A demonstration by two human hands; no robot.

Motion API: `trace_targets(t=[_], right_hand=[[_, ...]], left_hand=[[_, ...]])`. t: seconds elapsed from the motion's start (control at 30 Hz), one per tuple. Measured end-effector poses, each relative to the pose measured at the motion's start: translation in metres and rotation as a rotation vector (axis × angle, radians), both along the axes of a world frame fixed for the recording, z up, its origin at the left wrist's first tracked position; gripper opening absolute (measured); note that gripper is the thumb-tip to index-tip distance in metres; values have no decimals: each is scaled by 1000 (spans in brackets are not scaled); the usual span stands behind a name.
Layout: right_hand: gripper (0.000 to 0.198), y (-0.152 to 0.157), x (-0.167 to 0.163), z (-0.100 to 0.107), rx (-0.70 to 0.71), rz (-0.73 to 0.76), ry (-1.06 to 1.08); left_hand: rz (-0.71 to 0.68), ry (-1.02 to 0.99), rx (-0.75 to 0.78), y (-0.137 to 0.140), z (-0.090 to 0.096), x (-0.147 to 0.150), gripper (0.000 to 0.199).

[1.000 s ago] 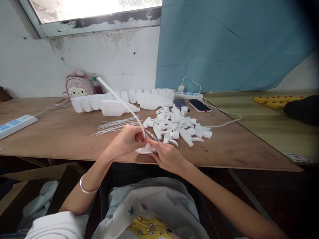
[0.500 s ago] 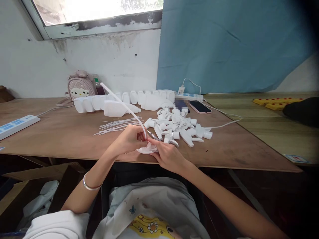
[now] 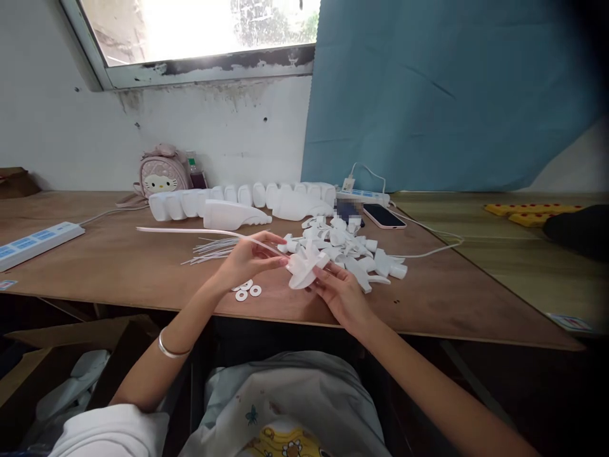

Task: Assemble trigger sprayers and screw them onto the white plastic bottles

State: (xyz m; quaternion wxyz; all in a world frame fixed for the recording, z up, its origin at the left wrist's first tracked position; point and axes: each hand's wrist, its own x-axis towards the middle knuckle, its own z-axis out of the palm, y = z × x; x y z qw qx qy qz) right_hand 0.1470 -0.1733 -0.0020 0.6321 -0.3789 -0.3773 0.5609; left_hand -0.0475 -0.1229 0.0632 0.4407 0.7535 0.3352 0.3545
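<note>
In my right hand (image 3: 343,293) is a white trigger sprayer head (image 3: 307,265), gripped from its right side above the table's front part. A long thin white dip tube (image 3: 190,230) runs out of the head to the left. My left hand (image 3: 252,259) closes round that tube close to the head, thumb and fingers near its end. Where tube and head meet is partly behind the fingertips. Several flat white ring washers (image 3: 242,294) lie below my left hand. Behind it lie loose thin tubes (image 3: 214,247), and a pile of white sprayer heads (image 3: 337,238) is beyond my right hand.
White bottles (image 3: 228,214) lie in a row along the back. A phone (image 3: 384,216) and a power strip (image 3: 364,195) are at the back right, another power strip (image 3: 40,244) at the left. An open carton (image 3: 28,374) stands below the table.
The sprayer head has been lifted and turned, and the tube has swung from steeply upright to nearly level, pointing left. The washers have come into view.
</note>
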Motion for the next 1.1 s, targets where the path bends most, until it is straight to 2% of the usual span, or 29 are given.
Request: trace_targets(t=[0.07, 0.13, 0.17, 0.23, 0.27, 0.3, 0.4, 0.47, 0.53, 0.63, 0.77, 0.9, 1.1], right_hand=[[29, 4, 7, 3, -17, -107, 91], [29, 7, 15, 8, 8, -207, 151], [29, 8, 19, 11, 34, -247, 167], [29, 9, 28, 18, 97, -320, 170], [29, 9, 32, 21, 124, -358, 165], [29, 9, 36, 25, 144, -395, 157], [31, 8, 47, 31, 177, -494, 119], [31, 9, 52, 33, 198, -549, 80], [32, 9, 57, 33, 226, -606, 49], [32, 10, 63, 34, 262, -676, 21], [34, 9, 66, 36, 285, -746, -28], [34, 6, 63, 38, 280, -762, -103], [33, 5, 60, 38, 315, -784, -114]], left_hand=[[46, 186, 126, 24, 0, -18, 39], [278, 262, 267, 56, 0, -45, 36], [441, 267, 304, 74, 0, -59, 37], [731, 307, 357, 109, -3, -86, 52], [840, 328, 356, 124, -5, -97, 63], [891, 325, 316, 137, -7, -106, 71], [774, 153, 44, 163, -19, -119, 74], [681, -11, -120, 170, -27, -122, 64], [659, -141, -202, 173, -34, -124, 55], [681, -284, -242, 174, -39, -129, 50], [694, -412, -324, 177, -41, -137, 55], [681, -452, -433, 177, -40, -141, 55], [642, -425, -429, 167, -35, -140, 52]])
